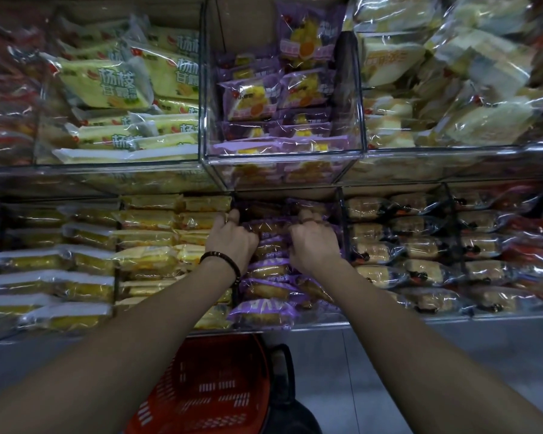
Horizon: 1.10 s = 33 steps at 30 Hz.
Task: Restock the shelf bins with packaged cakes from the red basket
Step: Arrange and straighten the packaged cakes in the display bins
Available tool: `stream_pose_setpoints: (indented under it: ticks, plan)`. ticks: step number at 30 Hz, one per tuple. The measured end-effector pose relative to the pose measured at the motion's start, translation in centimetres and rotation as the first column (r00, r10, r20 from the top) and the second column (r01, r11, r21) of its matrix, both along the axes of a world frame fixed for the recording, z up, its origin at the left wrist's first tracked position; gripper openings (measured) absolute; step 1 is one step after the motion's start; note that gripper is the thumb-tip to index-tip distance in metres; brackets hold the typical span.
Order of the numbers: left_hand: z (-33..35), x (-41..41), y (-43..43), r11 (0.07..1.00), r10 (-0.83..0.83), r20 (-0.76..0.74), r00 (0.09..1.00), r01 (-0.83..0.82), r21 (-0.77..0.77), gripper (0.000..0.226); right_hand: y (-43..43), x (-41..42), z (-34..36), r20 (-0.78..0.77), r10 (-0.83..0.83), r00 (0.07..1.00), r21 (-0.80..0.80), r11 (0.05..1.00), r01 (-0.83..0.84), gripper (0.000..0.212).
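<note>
Head view: lower shelf.
Bin (320, 320): purple cake packs (263, 311); left hand (232, 241), right hand (314, 244) both grip them.
Below hands: red basket (207, 386), grey floor (451, 355).

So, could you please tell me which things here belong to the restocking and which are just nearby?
Part of the job: left hand and right hand, both among the purple-wrapped cakes in the lower bin; red basket on the floor below.
Just nearby: yellow-wrapped cakes to the left, green-labelled packs and upper purple packs above, beaded bracelet.
</note>
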State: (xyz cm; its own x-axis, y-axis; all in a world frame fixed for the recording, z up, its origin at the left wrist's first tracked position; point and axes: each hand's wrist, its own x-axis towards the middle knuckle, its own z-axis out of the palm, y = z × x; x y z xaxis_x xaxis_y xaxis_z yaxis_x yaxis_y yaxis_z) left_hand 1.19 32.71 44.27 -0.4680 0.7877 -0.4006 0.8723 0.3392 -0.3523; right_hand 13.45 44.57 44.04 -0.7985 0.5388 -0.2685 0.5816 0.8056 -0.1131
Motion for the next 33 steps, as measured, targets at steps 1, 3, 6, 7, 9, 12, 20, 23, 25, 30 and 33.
stream_pose_setpoints:
  ticks: [1,3,6,7,9,12,20,23,25,30,33]
  plan:
    - [-0.1,0.2,0.0,1.000,0.012,-0.005,1.000,-0.012,0.009,0.018,0.1,0.1,-0.1,-0.003,-0.010,1.000,0.006,1.000,0.010,0.029]
    - [-0.1,0.5,0.2,0.999,0.024,-0.001,1.000,-0.024,0.024,0.017,0.2,0.5,-0.4,-0.008,-0.016,1.000,0.013,1.000,0.016,0.034]
    - [0.3,0.2,0.8,0.999,-0.006,-0.002,1.000,0.006,0.035,0.015,-0.1,0.8,-0.7,-0.045,-0.035,0.998,0.047,0.998,0.037,0.035]
    - [0.5,0.1,1.0,0.999,-0.019,-0.011,1.000,0.020,0.043,0.015,-0.5,0.8,-0.9,-0.070,-0.048,0.996,0.056,0.997,0.052,0.032]
    - [0.6,-0.1,1.2,0.997,-0.042,-0.030,0.999,0.044,0.062,0.019,-1.3,0.6,-1.4,-0.111,-0.079,0.991,0.072,0.994,0.087,0.026]
    - [0.5,0.2,1.0,0.995,-0.058,-0.021,0.998,0.060,0.075,0.024,-1.8,0.5,-2.1,-0.127,-0.098,0.987,0.102,0.989,0.111,0.023]
    - [0.8,-0.2,1.7,0.998,0.020,0.051,0.998,-0.017,-0.061,0.044,1.9,0.4,0.1,-0.037,-0.034,0.999,0.011,0.999,0.035,0.027]
    - [1.9,0.3,2.6,0.999,0.026,0.120,0.992,-0.023,-0.024,0.037,4.4,2.5,1.5,-0.009,-0.008,1.000,0.120,0.993,0.009,0.040]
    - [1.9,1.1,3.2,0.994,-0.020,0.176,0.984,0.000,0.112,0.033,5.3,3.6,2.0,0.071,0.014,0.997,0.132,0.991,-0.024,0.046]
    - [0.7,3.5,5.4,0.959,-0.139,0.219,0.966,0.077,0.271,0.032,4.6,5.3,2.0,0.260,0.102,0.960,0.194,0.969,-0.156,0.042]
    - [-0.1,4.0,6.4,0.971,-0.165,0.166,0.972,0.131,0.200,0.044,4.1,5.7,1.8,0.310,0.114,0.944,0.250,0.948,-0.197,0.044]
